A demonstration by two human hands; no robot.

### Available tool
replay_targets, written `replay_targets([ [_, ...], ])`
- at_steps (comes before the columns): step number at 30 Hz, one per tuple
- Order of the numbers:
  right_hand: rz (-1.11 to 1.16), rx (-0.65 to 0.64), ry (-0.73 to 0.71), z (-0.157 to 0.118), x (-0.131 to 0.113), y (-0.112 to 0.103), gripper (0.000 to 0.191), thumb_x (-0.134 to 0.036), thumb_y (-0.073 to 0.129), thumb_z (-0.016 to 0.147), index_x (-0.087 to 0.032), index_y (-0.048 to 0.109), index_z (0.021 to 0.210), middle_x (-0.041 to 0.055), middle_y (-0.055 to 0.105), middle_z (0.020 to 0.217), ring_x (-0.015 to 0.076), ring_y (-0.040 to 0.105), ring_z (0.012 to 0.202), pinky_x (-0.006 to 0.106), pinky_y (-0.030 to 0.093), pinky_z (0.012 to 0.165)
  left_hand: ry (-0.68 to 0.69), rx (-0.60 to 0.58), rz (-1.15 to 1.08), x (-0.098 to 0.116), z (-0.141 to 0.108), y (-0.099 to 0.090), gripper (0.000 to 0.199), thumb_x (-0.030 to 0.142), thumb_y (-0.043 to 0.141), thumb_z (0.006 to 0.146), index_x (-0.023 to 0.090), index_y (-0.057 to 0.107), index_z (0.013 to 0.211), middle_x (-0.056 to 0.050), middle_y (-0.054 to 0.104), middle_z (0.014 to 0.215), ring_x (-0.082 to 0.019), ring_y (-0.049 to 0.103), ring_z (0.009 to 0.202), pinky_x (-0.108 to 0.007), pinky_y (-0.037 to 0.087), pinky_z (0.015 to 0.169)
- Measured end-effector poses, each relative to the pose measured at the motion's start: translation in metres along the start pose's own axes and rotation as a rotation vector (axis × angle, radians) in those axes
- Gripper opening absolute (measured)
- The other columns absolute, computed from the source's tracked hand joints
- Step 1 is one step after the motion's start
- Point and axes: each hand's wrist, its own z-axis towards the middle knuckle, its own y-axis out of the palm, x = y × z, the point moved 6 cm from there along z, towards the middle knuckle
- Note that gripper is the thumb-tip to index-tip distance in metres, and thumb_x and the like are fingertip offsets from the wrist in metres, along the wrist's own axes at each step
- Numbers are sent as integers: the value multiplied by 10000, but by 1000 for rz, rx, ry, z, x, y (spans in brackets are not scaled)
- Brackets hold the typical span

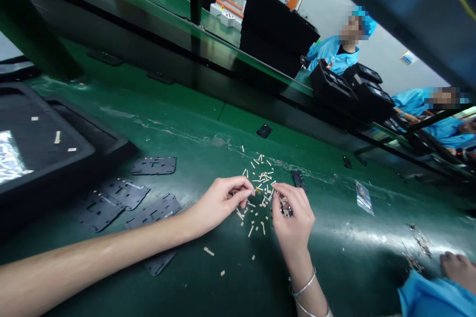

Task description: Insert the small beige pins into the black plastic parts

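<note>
Over a scatter of small pale strips (265, 178) on the green bench, my left hand (226, 203) is closed, thumb and forefinger pinched together. A tiny yellowish bit shows by its fingertips, too small to name. Facing it across the pile, my right hand (295, 213) also has thumb and forefinger brought together at the strips' right edge; what they pinch, if anything, I cannot make out. Small metal pieces (285, 206) lie partly hidden behind the right hand's fingers. Several flat black plates with cutouts (154, 165) lie left of my left hand, some beneath my forearm.
Black foam trays (84, 151) stand at the left, with a clear plastic bag (10, 158) on top. A small bag (363, 198) and metal bits (422, 242) lie to the right, near a co-worker's blue sleeve (431, 294). Co-workers sit beyond the dark rail.
</note>
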Motion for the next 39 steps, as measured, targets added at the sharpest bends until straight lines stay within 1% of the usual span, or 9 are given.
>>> replay_targets([
  [5,58,-25,-144,-7,-23,6,187,-65,588,755,-204,638,870,55,657,791,176,586,727,337,485,671,121,2,152,1,-3,3,182,212,426,867,153,579,789,17,529,647,-102,481,592,-207,378,579],
  [10,81,-60,-151,-10,-30,12,183,-42,585,744,-194,627,835,54,648,762,168,568,706,319,485,647,317,17,372,7,-10,7,197,149,385,873,146,576,823,-24,580,735,-126,516,664,-233,385,643],
  [13,90,-66,-145,-11,-29,13,180,-34,588,730,-186,620,820,53,643,754,165,561,702,311,480,638,349,0,403,10,-11,9,205,143,376,870,145,575,822,-29,568,733,-127,501,658,-238,375,637],
  [16,107,-55,-106,-9,-23,10,154,-44,589,730,-184,614,789,47,639,743,163,562,701,308,476,643,221,-28,266,8,-7,6,168,171,420,853,144,558,761,-5,532,662,-109,465,605,-221,354,583],
  [21,95,-40,19,-1,-3,4,145,-82,537,782,-193,628,800,40,643,745,165,578,700,311,472,632,-62,-212,-348,-7,2,10,169,310,448,850,160,444,770,34,494,569,-57,351,438,-173,240,419],
  [26,211,-97,-92,0,-15,4,177,-69,553,769,-204,622,861,50,665,806,181,608,757,342,489,661,-222,-381,-670,-12,1,19,160,293,467,815,162,410,741,31,473,528,-48,318,394,-171,152,370],
  [35,288,-107,-223,-5,-30,4,257,8,609,702,-202,602,849,35,651,762,164,597,711,334,487,645,-322,-549,-744,-18,-3,31,132,241,478,766,159,408,690,21,465,477,-58,324,370,-178,135,350],
  [37,293,-130,-205,-5,-28,5,226,-10,604,710,-199,593,834,31,641,751,162,591,706,331,480,643,-327,-555,-645,-17,-2,29,147,272,439,786,164,405,691,25,449,476,-64,315,365,-182,140,346],
  [39,295,-147,-167,-4,-26,6,183,-34,597,722,-192,584,812,30,625,738,158,580,692,320,469,627,-286,-501,-374,-11,1,15,203,317,373,831,162,436,716,16,463,512,-75,342,388,-183,192,360],
])
